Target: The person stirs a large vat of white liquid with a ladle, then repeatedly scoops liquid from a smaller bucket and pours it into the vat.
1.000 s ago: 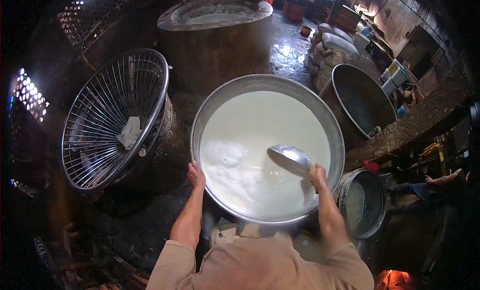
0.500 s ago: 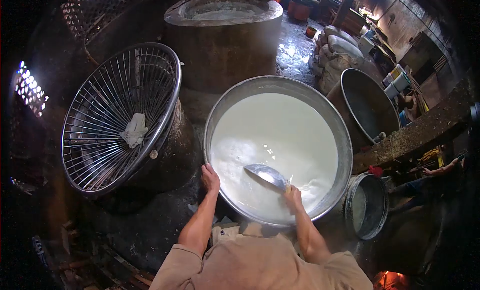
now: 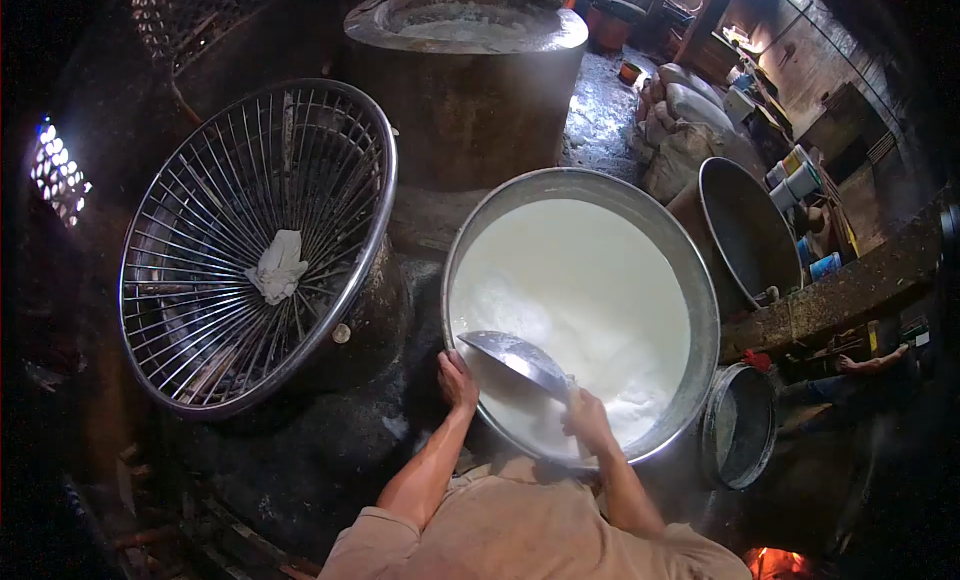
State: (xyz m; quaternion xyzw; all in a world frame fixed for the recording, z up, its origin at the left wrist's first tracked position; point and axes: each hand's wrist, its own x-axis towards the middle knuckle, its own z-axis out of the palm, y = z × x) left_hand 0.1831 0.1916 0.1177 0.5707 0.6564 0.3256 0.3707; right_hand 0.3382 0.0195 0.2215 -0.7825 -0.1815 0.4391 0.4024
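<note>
A wide metal vat (image 3: 708, 370) in front of me is filled with milky white liquid (image 3: 590, 270), with froth on its near side. On the vat's near left rim, my left hand (image 3: 458, 382) is closed around the edge. My right hand (image 3: 588, 420) grips the handle of a metal ladle (image 3: 515, 360) with a wide, shallow bowl. The ladle lies across the vat's near part, its bowl pointing left and close to the rim by my left hand.
At left stands a large tilted basket of metal bars (image 3: 215, 220) with a white cloth (image 3: 279, 267) inside. Behind the vat is a round stone tub (image 3: 460, 110). An empty drum (image 3: 745, 230), a smaller pot (image 3: 740, 430) and another person's arm (image 3: 875, 363) are at right; fire (image 3: 775, 562) glows below.
The ladle's bowl has moved left across the liquid, up to the vat's left rim. More froth shows behind it. My left hand stays at the rim while the whole view has shifted slightly.
</note>
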